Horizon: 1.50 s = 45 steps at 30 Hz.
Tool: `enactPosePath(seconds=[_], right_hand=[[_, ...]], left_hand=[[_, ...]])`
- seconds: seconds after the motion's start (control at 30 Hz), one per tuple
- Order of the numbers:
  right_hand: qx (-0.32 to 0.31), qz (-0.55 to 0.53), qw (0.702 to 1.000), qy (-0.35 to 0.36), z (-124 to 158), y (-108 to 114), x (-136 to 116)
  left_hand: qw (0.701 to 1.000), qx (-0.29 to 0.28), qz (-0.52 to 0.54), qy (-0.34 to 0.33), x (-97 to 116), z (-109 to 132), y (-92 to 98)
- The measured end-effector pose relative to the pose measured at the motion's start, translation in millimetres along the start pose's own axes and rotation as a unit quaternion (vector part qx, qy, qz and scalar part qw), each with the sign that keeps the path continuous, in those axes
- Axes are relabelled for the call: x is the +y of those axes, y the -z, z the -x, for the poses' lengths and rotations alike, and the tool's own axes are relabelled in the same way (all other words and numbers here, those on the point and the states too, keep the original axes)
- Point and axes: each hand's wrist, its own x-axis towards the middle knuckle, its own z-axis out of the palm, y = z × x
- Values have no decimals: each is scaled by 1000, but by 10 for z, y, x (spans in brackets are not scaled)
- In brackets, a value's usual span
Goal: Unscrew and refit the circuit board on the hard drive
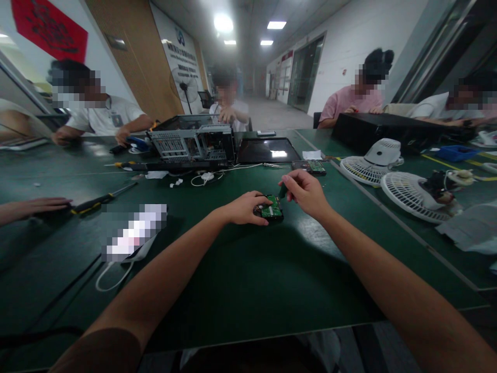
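A small hard drive (273,209) lies on the green tabletop with its green circuit board facing up. My left hand (248,207) grips it from the left, thumb along the near edge and fingers over the board. In my right hand (305,190), pinched between thumb and fingers, is a short dark-handled tool (283,190), held upright just beyond the drive's right edge. Its tip is too small to make out, so I cannot tell whether it touches the drive. A second drive-like part with a green board (315,167) rests farther back on the right.
An opened computer case (190,142) and a dark flat panel (267,149) stand at the back. White fan parts (407,194) lie right. A screwdriver (95,203) and a lit phone (135,233) with a white cable are left, near another person's hand (37,208). Several people sit around.
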Motion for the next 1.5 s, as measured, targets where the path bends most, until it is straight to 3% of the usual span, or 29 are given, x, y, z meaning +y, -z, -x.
enactPosePath(seconds=[0.47, 0.87, 1.5], right_hand=[[3, 90, 996, 27, 38, 7, 90], [23, 215, 974, 69, 38, 24, 88], [30, 233, 969, 78, 37, 18, 88]], left_hand=[[1000, 3, -13, -2, 9, -8, -15], [1000, -3, -1, 9, 41, 8, 2], [1000, -6, -4, 7, 4, -3, -7]])
